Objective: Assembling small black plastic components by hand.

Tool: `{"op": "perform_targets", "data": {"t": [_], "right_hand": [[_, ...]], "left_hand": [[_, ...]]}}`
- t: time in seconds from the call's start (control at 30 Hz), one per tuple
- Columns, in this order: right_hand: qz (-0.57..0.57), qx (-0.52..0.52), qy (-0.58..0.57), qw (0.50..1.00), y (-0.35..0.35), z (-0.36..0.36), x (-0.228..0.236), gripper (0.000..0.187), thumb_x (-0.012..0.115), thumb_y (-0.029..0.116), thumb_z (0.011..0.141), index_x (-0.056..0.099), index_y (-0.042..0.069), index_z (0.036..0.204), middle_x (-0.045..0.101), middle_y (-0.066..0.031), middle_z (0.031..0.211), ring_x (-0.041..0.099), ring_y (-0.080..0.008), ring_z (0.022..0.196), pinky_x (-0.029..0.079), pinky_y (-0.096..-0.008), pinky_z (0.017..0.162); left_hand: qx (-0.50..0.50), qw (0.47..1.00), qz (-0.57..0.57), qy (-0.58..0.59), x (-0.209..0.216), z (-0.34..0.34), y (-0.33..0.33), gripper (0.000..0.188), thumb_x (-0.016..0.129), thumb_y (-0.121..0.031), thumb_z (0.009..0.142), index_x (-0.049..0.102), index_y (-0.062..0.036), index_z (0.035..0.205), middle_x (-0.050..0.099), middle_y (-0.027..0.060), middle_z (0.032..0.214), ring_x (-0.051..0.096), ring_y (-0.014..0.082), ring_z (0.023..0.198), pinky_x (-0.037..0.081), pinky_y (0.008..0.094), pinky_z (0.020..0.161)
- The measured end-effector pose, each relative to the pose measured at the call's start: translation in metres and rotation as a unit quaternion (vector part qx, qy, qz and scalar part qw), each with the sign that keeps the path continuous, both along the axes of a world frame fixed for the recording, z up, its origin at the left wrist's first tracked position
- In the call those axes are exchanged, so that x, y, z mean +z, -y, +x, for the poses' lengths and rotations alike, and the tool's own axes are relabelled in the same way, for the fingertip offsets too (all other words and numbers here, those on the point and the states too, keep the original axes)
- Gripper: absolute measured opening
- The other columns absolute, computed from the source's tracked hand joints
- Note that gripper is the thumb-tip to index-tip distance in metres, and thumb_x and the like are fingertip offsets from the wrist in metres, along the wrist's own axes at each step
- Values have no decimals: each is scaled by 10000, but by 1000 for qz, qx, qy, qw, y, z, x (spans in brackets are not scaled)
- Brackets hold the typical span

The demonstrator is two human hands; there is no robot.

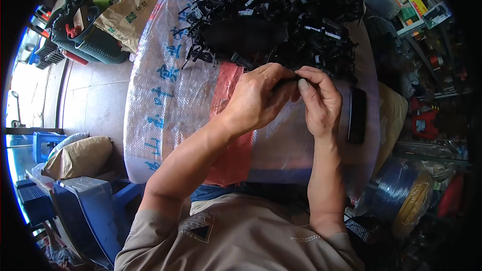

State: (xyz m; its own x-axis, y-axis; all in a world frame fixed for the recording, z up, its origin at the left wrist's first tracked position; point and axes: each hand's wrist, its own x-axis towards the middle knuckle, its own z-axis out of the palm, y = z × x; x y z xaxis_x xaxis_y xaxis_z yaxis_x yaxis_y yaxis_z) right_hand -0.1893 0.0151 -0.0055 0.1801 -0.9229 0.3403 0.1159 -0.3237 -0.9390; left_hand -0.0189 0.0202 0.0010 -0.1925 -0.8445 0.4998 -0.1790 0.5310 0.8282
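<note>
My left hand [261,95] and my right hand [321,98] meet over the table, at the near edge of a heap of black plastic parts [321,30]. Both are closed, fingertips pinched together around a small black part [285,81]. Most of that part is hidden by my fingers, so its exact shape cannot be made out. Several parts in the heap carry pale or silvery pieces. A dark oval patch [243,37] shows in the heap's near half.
A woven plastic sheet [150,105] with a red band [228,155] covers the table. Right of my right hand lies a black phone-like slab [357,115]. A blue plastic chair [93,211], a paper sack [80,158] and wrapped spools [401,190] stand around the table.
</note>
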Motion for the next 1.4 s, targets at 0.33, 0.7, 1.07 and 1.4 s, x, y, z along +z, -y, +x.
{"op": "perform_targets", "data": {"t": [0.33, 0.7, 1.07, 1.4], "right_hand": [[13, 47, 42, 998, 5, 3, -3, 141, 545, -1, 910, 612, -10, 1034, 597, -39, 1003, 541, -75, 743, 448, -213, 662], [106, 60, -21, 992, 0, -10, 12, 207, 615, 85, 917, 595, 3, 1107, 610, 6, 784, 528, -49, 680, 418, -189, 617], [136, 76, -97, 983, 0, -15, 19, 110, 597, 99, 935, 608, -5, 972, 615, -20, 725, 554, -66, 592, 457, -202, 537], [157, 105, -131, 973, -18, -14, 17, 76, 551, 38, 937, 589, -21, 967, 601, -34, 716, 571, -77, 614, 485, -217, 563]], "left_hand": [[54, 996, -60, 24, -3, -5, 0, 68, 635, -2, 805, 585, -13, 850, 587, 129, 743, 609, 308, 683, 483, 358, 588], [-154, 849, 396, -312, 0, 6, 6, 190, 505, -212, 990, 574, -40, 950, 640, 65, 761, 492, 69, 544, 348, 195, 460], [-99, 966, 216, -102, -7, 9, 6, 356, 641, -184, 888, 591, 48, 1154, 680, 127, 826, 645, 201, 710, 514, 300, 675], [-137, 976, 83, 151, 3, 12, 2, 334, 642, -139, 781, 600, 29, 1066, 645, 221, 849, 654, 385, 799, 524, 381, 671]]}}
